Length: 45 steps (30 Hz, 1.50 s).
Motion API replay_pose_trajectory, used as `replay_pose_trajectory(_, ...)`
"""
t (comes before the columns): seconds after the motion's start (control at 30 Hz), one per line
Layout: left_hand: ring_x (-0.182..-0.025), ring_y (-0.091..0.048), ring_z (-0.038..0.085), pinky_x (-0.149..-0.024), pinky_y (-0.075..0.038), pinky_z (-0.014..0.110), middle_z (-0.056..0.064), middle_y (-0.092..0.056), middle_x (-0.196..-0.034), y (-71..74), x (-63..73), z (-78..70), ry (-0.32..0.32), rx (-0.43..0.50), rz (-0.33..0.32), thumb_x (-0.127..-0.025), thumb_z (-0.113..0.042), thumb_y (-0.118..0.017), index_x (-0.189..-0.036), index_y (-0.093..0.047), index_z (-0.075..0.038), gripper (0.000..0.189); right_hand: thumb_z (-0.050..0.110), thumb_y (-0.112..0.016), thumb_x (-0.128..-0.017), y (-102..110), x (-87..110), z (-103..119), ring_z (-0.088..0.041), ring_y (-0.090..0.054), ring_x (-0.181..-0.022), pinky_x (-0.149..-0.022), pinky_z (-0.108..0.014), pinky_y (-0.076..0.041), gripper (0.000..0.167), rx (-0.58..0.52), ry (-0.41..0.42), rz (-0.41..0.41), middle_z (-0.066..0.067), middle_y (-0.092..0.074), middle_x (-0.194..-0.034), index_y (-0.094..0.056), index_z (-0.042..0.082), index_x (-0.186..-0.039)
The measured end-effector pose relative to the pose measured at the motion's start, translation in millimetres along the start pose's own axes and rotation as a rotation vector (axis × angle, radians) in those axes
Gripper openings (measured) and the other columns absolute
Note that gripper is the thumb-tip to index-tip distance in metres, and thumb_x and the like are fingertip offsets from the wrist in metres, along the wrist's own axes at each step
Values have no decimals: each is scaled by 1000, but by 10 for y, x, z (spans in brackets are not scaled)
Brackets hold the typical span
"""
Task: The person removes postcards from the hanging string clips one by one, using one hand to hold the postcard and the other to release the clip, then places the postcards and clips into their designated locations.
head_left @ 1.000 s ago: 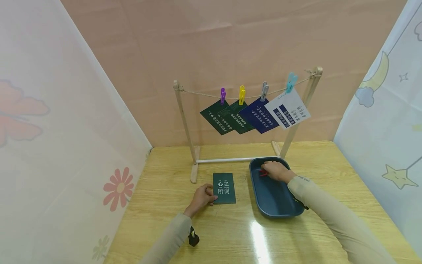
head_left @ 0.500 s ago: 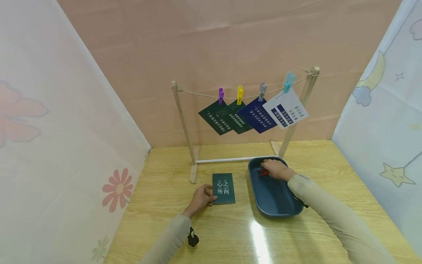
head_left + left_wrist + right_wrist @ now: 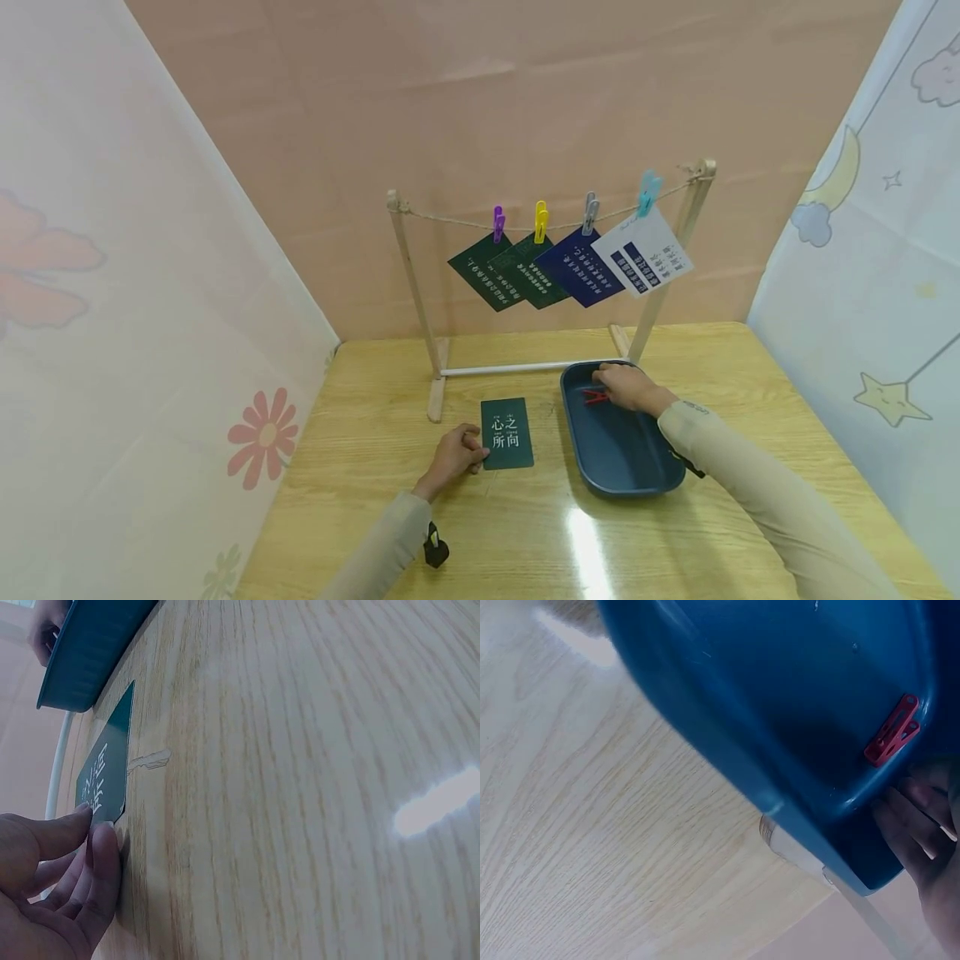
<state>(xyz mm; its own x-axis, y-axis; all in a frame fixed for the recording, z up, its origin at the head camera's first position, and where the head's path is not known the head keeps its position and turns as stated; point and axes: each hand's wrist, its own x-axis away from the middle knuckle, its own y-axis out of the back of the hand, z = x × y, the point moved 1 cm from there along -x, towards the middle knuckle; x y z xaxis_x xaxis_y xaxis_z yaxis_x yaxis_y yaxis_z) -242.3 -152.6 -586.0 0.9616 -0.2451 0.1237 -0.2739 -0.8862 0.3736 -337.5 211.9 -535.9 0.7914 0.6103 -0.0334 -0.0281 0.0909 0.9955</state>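
Note:
My left hand pinches the near-left edge of a dark green card with white characters, thumb on top and fingers under it. The card lies low over the table in the left wrist view. Inside the far end of a blue plastic basin is my right hand, its fingers loosely bent near the end wall. A red clothespin lies on the basin floor just beside those fingers, apart from them in the right wrist view.
Behind the basin stands a wooden frame with a string across it. Purple, yellow, grey and light blue clothespins hold overlapping cards on it. Cloth walls enclose the table.
The head view has shifted slightly. My left hand stays at the card's edge, and my right hand stays in the basin with only a slight shift beside the red clothespin.

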Motion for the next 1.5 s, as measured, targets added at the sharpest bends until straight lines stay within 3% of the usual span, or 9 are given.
replay_pose_trajectory(0.3,-56,-62,18,-50,-54,28,9,-65,-80,44,18,1,-62,-40,-19,-92,2,-68,-123,-54,11,36,1,-72,-84,46,-6,12,-20,-57,-69,-62,-39,-53,10,11,47,-68,-5,-59,-82,-65,7,-89)
replay_pose_trajectory(0.6,-59,-64,25,-51,-55,30,13,-65,-84,54,-37,-26,-88,-19,-46,-93,1,-67,-123,-55,10,33,2,-71,-85,126,34,25,-13,-48,-63,-55,-33,-46,19,-9,43,-88,3,-51,-75,-60,14,-76)
replay_pose_trajectory(0.83,-59,-64,26,-49,-52,26,14,-63,-85,47,-60,-95,-122,-10,-89,-93,2,-66,-121,-56,11,31,8,-74,-87,207,71,67,-10,-47,-61,-53,-32,-44,16,-21,54,-119,5,-53,-73,-64,14,-78)
replay_pose_trajectory(1.0,-58,-65,26,-49,-50,23,11,-62,-84,40,-90,-135,-121,-17,-110,-94,1,-65,-120,-56,10,29,3,-74,-86,232,98,80,-11,-50,-64,-55,-32,-47,15,-19,88,-133,4,-55,-76,-64,12,-79)
replay_pose_trajectory(1.3,-71,-67,42,-56,-59,42,15,-63,-88,79,-102,-231,-177,11,-139,-96,2,-62,-121,-56,12,27,-1,-70,-88,317,108,66,-16,-57,-68,-59,-36,-53,10,-38,110,-178,-1,-59,-81,-66,8,-88)
replay_pose_trajectory(1.5,-75,-67,45,-61,-60,47,18,-63,-90,112,-129,-248,-192,25,-141,-97,2,-61,-121,-56,12,27,6,-67,-93,398,100,93,-10,-49,-63,-55,-30,-47,12,-36,133,-178,5,-55,-78,-64,13,-85)
